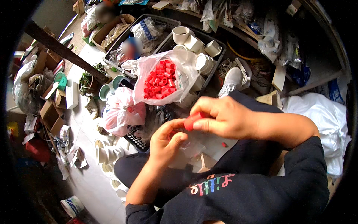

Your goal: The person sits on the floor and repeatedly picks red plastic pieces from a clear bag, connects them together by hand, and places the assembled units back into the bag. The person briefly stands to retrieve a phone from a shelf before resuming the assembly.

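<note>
My right hand [220, 117] pinches a short red plastic pipe fitting [194, 121] between thumb and fingers, above my lap. Close against it is my left hand [166, 142], its index finger reaching the fitting and its thumb standing apart. A bit of red shows inside the left hand's curled fingers, partly hidden. Just beyond my hands, an open white plastic bag [188, 74] holds many similar red fittings [160, 80]. One small red piece [224, 144] lies on the floor between my legs.
A tied pinkish bag [124, 112] stands left of the open bag. Behind are black crates [175, 24] with white pipe fittings [181, 35]. More white fittings [108, 153] line the floor at left. A white sack [317, 123] lies at right, under cluttered shelves.
</note>
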{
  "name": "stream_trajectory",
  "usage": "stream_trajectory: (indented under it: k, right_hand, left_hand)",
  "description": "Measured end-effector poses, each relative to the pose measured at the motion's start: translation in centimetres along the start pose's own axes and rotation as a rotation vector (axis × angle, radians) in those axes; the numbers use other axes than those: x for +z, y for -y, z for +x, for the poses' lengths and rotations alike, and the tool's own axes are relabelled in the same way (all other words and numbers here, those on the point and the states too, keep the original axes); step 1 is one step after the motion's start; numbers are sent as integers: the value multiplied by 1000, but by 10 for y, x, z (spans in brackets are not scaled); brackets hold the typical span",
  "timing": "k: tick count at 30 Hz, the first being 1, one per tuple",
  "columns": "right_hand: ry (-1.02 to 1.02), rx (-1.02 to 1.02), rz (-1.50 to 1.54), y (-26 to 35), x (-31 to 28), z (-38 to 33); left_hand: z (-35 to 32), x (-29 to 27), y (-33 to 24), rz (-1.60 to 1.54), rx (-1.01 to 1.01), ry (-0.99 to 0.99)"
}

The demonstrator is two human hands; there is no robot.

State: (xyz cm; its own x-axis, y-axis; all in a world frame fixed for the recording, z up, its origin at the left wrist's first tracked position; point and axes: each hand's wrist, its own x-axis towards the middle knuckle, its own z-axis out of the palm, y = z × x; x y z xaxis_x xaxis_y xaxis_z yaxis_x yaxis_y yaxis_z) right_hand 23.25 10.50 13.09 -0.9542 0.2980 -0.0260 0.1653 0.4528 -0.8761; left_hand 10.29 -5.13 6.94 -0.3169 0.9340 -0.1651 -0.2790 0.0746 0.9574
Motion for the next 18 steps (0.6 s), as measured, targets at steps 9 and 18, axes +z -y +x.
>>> stream_trajectory:
  k: [9, 18]
  right_hand:
    - [102, 2, -293, -99, -8, 134]
    - [334, 125, -288, -146, 6, 200]
  left_hand:
    - [72, -38, -1, 1322, 105, 0]
    - [85, -70, 17, 1251, 172, -46]
